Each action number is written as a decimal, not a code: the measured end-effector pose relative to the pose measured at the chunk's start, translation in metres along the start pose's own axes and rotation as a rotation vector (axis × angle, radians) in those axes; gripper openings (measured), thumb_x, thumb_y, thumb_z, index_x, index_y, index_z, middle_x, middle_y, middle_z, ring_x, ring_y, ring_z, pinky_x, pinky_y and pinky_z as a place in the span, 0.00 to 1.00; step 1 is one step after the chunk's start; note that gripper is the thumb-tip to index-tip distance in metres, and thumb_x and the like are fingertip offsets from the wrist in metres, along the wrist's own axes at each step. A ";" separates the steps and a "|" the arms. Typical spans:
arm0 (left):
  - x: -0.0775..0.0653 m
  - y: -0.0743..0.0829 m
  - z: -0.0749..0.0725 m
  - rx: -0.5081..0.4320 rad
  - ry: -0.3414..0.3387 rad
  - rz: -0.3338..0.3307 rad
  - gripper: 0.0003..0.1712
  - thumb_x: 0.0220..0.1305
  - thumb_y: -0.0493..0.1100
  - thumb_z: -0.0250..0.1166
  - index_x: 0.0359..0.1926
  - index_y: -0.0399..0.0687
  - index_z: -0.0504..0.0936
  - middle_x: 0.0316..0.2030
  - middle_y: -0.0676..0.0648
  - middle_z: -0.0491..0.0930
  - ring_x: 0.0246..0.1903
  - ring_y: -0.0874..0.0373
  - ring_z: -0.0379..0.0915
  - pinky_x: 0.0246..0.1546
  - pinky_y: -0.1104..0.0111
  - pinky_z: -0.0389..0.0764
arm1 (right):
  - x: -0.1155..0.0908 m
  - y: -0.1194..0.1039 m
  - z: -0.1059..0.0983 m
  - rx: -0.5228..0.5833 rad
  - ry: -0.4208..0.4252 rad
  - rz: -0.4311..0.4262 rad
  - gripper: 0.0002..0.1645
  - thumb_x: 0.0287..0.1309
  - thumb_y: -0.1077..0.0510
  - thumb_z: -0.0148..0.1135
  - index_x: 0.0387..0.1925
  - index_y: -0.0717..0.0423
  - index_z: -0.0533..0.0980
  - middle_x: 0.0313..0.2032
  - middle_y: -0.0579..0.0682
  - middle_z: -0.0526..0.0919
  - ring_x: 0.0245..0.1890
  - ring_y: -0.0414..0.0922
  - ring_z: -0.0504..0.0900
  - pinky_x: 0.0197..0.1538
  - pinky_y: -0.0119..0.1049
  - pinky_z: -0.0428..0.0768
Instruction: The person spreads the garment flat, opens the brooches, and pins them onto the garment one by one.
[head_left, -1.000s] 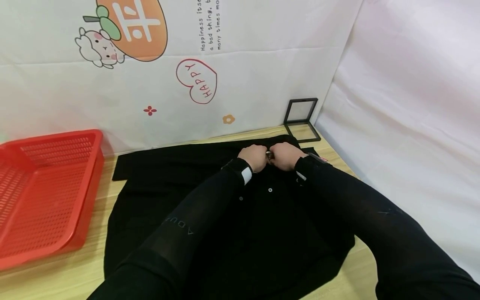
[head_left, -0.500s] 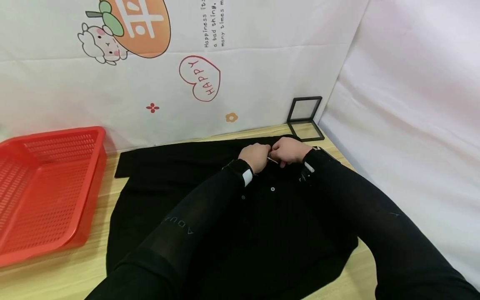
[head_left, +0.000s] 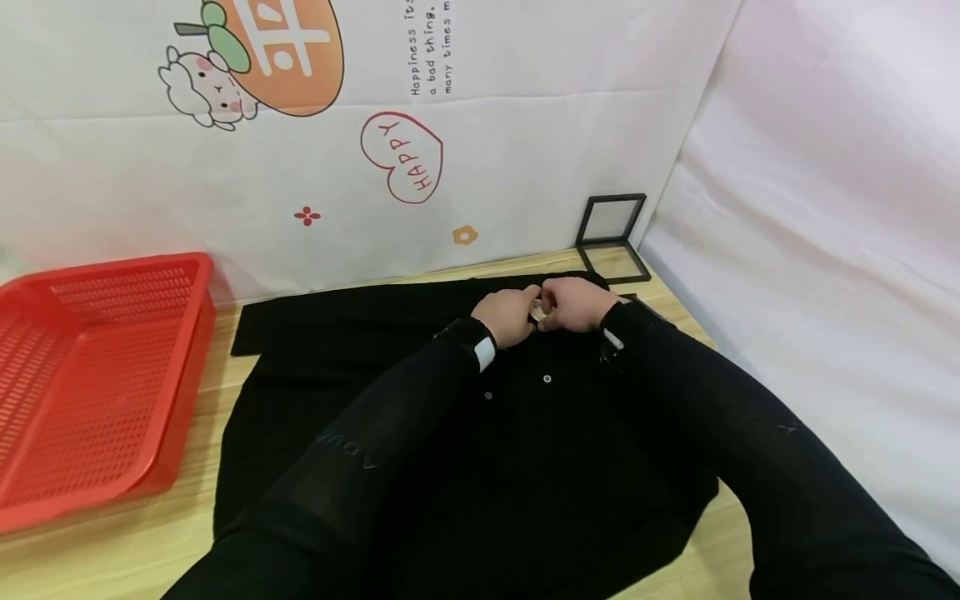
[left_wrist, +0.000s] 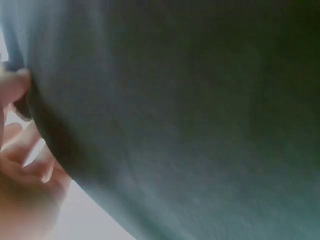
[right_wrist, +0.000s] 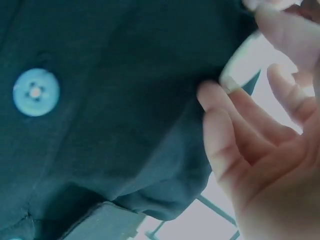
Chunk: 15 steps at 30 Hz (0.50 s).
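Note:
A black buttoned shirt (head_left: pixel 450 483) lies spread out, with a pale button (head_left: pixel 547 378) on its front. Near its far edge my left hand (head_left: pixel 506 317) and right hand (head_left: pixel 573 303) meet, both pinching the cloth. Between them shows a small pale flat piece (head_left: pixel 537 311), its kind unclear. In the right wrist view, the right-hand fingers (right_wrist: pixel 225 115) hold the fabric beside that pale piece (right_wrist: pixel 245 62); a large round button (right_wrist: pixel 36 92) sits to the left. Dark cloth (left_wrist: pixel 165 110) fills most of the left wrist view, the left hand (left_wrist: pixel 30 165) gripping its edge.
To the left on the wooden table (head_left: pixel 90 550) stands a red perforated basket (head_left: pixel 176 400). A black square double frame (head_left: pixel 611 240) stands at the back right corner, just beyond the shirt. White sheets with printed drawings (head_left: pixel 401 157) hang behind, and a plain white sheet (head_left: pixel 825 208) at right.
Half a second ago the right-hand fingers were reaching down beside a thin pale strip; now they are drawn in against the left hand. The shirt stays in place.

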<state>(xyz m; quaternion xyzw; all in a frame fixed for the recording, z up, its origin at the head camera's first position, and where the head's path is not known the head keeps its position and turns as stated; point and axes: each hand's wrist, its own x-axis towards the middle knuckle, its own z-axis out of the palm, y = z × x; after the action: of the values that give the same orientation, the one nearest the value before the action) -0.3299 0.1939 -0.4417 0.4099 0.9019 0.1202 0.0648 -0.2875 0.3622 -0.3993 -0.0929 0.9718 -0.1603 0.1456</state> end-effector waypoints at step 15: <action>-0.068 -0.052 -0.031 0.071 -0.400 -0.255 0.61 0.54 0.81 0.57 0.79 0.73 0.34 0.78 0.46 0.30 0.73 0.31 0.23 0.64 0.32 0.37 | -0.014 -0.010 0.010 -0.167 -0.035 0.030 0.32 0.64 0.54 0.68 0.65 0.58 0.70 0.53 0.58 0.77 0.48 0.54 0.78 0.51 0.50 0.74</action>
<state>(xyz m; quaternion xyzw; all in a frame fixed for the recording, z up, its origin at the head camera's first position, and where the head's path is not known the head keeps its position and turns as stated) -0.3302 0.1045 -0.4247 0.3102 0.9193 -0.0043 0.2423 -0.2702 0.3530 -0.4015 -0.0926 0.9805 -0.0750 0.1565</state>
